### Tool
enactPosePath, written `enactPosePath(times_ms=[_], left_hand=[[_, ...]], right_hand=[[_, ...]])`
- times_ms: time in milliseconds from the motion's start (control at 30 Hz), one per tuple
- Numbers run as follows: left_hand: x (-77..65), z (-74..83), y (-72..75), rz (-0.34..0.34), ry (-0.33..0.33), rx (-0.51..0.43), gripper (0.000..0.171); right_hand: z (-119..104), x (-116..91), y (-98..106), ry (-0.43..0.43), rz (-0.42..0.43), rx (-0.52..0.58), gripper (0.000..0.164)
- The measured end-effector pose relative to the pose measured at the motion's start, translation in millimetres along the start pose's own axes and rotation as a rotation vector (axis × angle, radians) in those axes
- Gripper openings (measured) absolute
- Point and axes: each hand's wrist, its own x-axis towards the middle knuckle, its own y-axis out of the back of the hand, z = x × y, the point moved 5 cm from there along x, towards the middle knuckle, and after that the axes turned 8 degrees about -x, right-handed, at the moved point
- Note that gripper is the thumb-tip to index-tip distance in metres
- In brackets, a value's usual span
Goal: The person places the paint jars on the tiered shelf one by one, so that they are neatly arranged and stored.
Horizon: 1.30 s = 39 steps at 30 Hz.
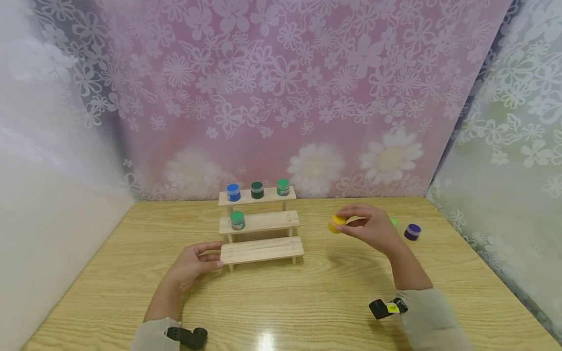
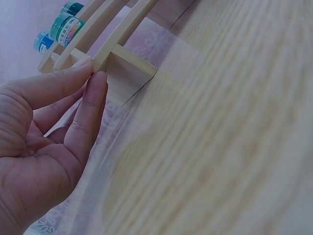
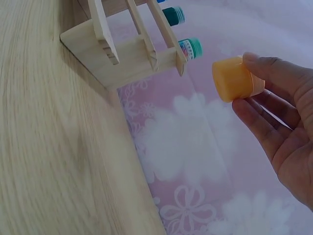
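My right hand (image 1: 371, 228) pinches an orange-yellow paint jar (image 1: 336, 224) between thumb and fingers, held up to the right of a three-tier wooden stand (image 1: 262, 250). The right wrist view shows the same jar (image 3: 234, 78) tilted, gripped around its lid end. At the stand's front left corner, my left hand (image 1: 195, 263) pinches the end of the lowest shelf (image 2: 105, 58). On the top tier are a blue jar (image 1: 233, 192), a dark green jar (image 1: 257, 190) and a green jar (image 1: 283, 187). Another green jar (image 1: 237, 220) stands at the left of the middle tier.
A purple jar (image 1: 412, 232) stands on the wooden table (image 1: 281, 302) at the right, beyond my right wrist. Beside it a light green jar (image 1: 394, 222) is partly hidden by that hand. A pink floral curtain (image 1: 281, 97) hangs behind the table.
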Motion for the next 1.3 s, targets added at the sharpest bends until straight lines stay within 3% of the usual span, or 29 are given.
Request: enactPosePath(times_ms=[367, 1300], left_hand=[[4.5, -2.5, 1.1, 0.011, 0.001, 0.004, 0.059], [3.3, -4.2, 2.3, 0.006, -0.004, 0.001, 0.06]], right_hand=[[-18.6, 17.1, -10.9, 0.033, -0.026, 0.054, 0.029], [-36.8, 57.5, -59.5, 0.038, -0.081, 0.089, 0.031]])
